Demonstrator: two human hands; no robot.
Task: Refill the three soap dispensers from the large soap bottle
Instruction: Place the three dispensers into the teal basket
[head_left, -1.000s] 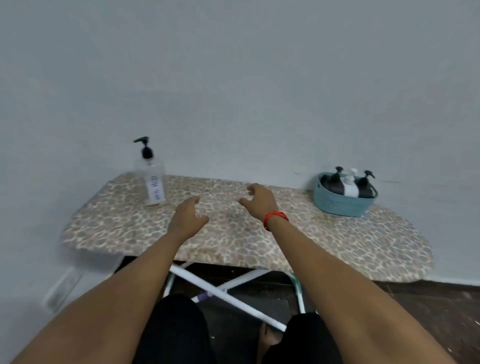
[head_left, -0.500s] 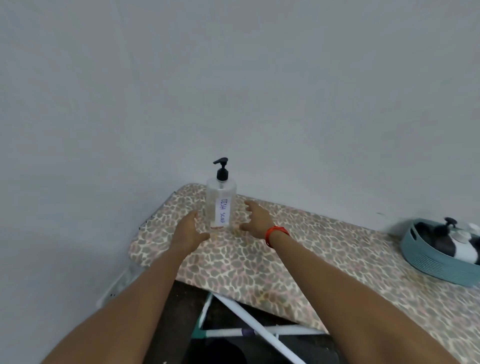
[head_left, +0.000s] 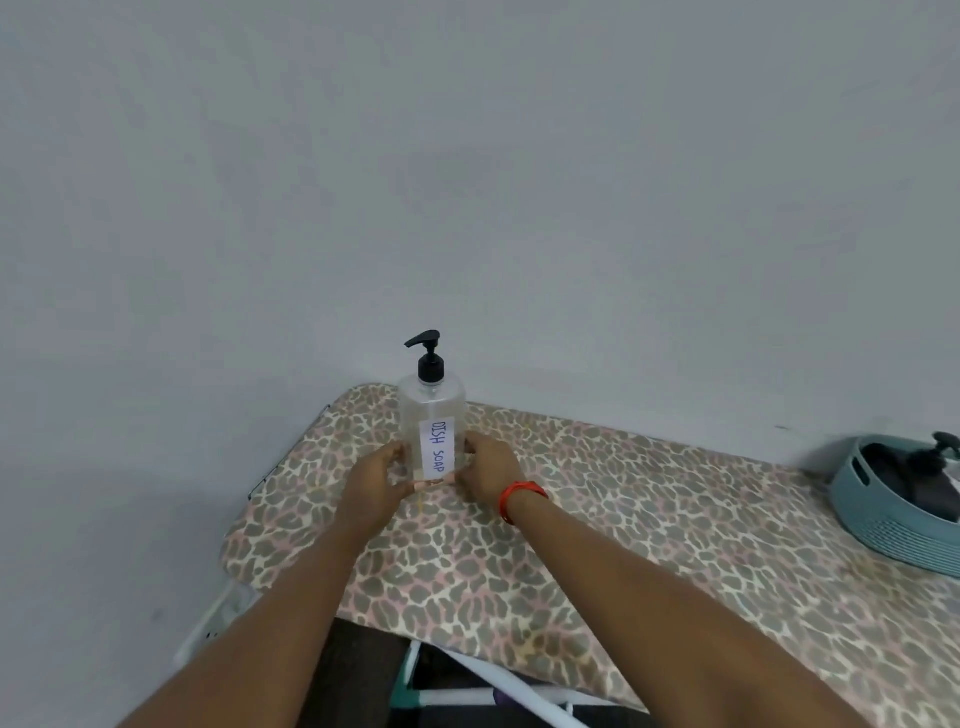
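Observation:
A large clear soap bottle (head_left: 431, 415) with a black pump and a white "DISH SOAP" label stands upright near the far left end of the leopard-print board (head_left: 597, 519). My left hand (head_left: 376, 480) wraps its lower left side and my right hand (head_left: 485, 475) its lower right side, thumbs meeting in front of its base. An orange band circles my right wrist. At the right edge a teal basket (head_left: 883, 525) holds dark dispensers, one black pump top (head_left: 943, 444) showing; most of them are cut off by the frame.
A plain grey wall rises right behind the board. The board's left end and front edge are close to the bottle. White metal legs (head_left: 498, 686) and a dark floor show below the front edge.
The view swung left and closer to the bottle. Both hands moved forward from beside the bottle and closed around its lower part. The basket slid to the right edge of view.

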